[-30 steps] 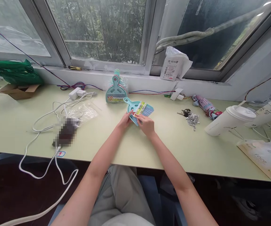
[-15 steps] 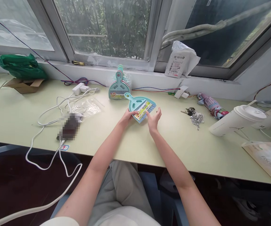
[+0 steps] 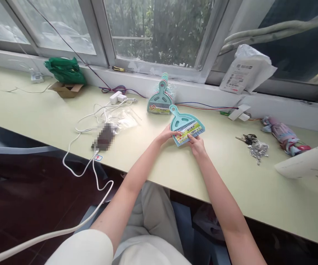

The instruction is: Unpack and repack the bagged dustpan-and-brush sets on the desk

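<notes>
A small turquoise dustpan with a brush and a printed label (image 3: 188,131) is held tilted above the table, its handle pointing up and to the left. My left hand (image 3: 165,135) grips its left side, thumb over the front. At the lower edge, my right hand (image 3: 198,145) pinches it with the thumb on the label and the other fingers partly hidden behind. Just beyond stands a row of similar dustpan sets (image 3: 160,99), nested one behind another in clear plastic.
White cables (image 3: 85,130), a clear plastic bag (image 3: 126,119) and a blurred dark object lie left. Keys (image 3: 254,143), a folded umbrella (image 3: 283,134) and a white cup (image 3: 308,160) are right. A cardboard box (image 3: 66,90) and green bag (image 3: 65,70) sit farther left.
The view has swung left, so everything appears farther right. My right hand's fingers, spread apart before, have closed onto the dustpan's lower edge. My left hand keeps its grip.
</notes>
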`<state>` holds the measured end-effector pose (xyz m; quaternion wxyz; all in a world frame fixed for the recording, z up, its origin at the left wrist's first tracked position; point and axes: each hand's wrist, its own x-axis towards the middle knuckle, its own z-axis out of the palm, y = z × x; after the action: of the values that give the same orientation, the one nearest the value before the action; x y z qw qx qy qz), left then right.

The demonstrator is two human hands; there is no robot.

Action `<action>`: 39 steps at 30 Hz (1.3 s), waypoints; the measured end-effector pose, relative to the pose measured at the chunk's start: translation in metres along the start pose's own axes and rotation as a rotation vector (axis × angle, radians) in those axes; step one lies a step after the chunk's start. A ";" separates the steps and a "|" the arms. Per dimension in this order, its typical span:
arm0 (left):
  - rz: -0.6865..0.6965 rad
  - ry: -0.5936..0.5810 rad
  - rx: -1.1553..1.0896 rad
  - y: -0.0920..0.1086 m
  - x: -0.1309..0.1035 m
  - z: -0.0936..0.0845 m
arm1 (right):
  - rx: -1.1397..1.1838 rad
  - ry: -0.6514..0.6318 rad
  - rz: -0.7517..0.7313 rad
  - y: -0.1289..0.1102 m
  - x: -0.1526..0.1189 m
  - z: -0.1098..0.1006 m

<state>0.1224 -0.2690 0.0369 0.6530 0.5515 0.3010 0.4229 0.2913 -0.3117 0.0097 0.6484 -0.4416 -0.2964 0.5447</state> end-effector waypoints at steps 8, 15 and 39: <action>0.154 0.663 0.483 0.016 -0.002 -0.040 | 0.018 0.048 -0.047 -0.002 0.005 -0.009; -0.067 0.819 0.907 0.018 -0.046 -0.098 | -0.007 0.066 -0.089 -0.009 0.003 -0.015; 0.053 0.697 1.359 0.033 -0.048 -0.071 | -0.164 -0.222 0.107 -0.018 -0.015 0.006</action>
<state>0.0320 -0.2773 0.0507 0.0269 0.6738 0.6702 0.3100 0.2901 -0.3254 0.0297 0.5435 -0.4452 -0.3858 0.5980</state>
